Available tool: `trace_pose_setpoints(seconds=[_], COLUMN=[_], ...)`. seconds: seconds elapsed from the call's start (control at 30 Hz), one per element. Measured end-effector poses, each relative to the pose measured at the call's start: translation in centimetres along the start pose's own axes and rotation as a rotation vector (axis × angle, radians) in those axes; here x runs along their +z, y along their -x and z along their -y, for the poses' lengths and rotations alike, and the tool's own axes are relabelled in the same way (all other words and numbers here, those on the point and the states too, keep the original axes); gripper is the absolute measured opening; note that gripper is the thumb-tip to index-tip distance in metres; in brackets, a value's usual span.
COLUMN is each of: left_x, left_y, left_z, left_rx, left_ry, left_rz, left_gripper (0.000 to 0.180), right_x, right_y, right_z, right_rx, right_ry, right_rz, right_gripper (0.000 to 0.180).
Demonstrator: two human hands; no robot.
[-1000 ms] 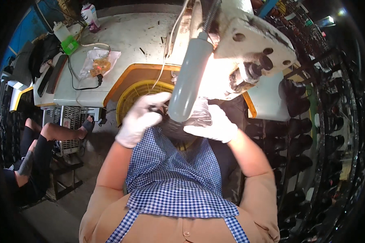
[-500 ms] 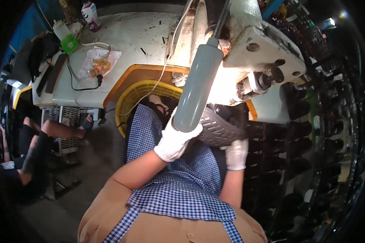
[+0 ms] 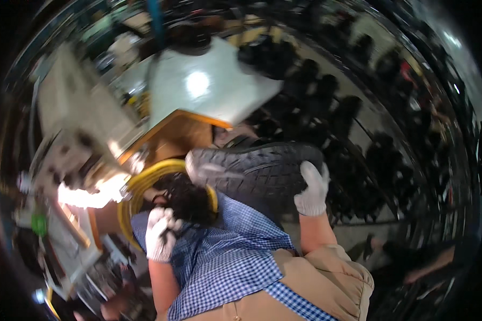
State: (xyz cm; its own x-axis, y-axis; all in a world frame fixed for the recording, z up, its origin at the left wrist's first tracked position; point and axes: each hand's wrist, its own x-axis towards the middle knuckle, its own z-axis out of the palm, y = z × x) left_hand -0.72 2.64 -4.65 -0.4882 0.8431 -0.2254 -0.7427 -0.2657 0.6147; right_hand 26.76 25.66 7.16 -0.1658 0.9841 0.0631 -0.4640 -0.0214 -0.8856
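We are gripping one black treaded shoe sole (image 3: 257,174) at centre frame: our gloved right hand (image 3: 311,190) is clamping its fingers on its 3 o'clock end, while our gloved left hand (image 3: 160,233), at 7 o'clock, is pinching dark material, beside one yellow ring (image 3: 144,182).

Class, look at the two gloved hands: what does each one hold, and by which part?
The right hand grips a black shoe sole at its right end. The left hand clutches dark material above the blue checked apron; the blur hides exactly where.
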Motion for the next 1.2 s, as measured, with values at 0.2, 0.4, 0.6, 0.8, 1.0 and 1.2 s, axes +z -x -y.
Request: trace_pose_setpoints(seconds=[0.2, 0.4, 0.6, 0.8, 1.0, 1.2], left_x=[-3.6, 0.8, 2.2, 1.4, 5.6, 4.9], left_y=[0.2, -2.4, -3.1, -2.6, -2.3, -0.9], left_z=[1.3, 2.6, 3.2, 4.0, 6.2, 3.4], left_rx=[-0.07, -0.108, -0.125, -0.203, -0.189, 0.18], left_ry=[0.101, -0.075, -0.119, -0.085, 0.032, 0.394], left_rz=[-0.172, -0.08, -0.144, -0.117, -0.064, -0.01], left_gripper=[0.013, 0.018, 0.021, 0.024, 0.033, 0.066], right_x=[-10.0, -23.3, -31.7, -25.7, -7.9, 0.6], right_y=[-2.0, -13.0, -9.1, -7.9, 2.7, 1.8], right_z=[6.1, 3.0, 3.9, 11.4, 8.4, -4.6], right_rx=[-0.796, -0.613, -0.418, -1.153, -0.979, 0.394], right_ry=[1.428, 2.028, 2.284, 1.987, 1.133, -0.052], right_rz=[-0.481, -0.508, -0.688, -0.643, 0.061, 0.177], right_gripper=[0.033, 0.052, 0.08, 0.034, 0.036, 0.066])
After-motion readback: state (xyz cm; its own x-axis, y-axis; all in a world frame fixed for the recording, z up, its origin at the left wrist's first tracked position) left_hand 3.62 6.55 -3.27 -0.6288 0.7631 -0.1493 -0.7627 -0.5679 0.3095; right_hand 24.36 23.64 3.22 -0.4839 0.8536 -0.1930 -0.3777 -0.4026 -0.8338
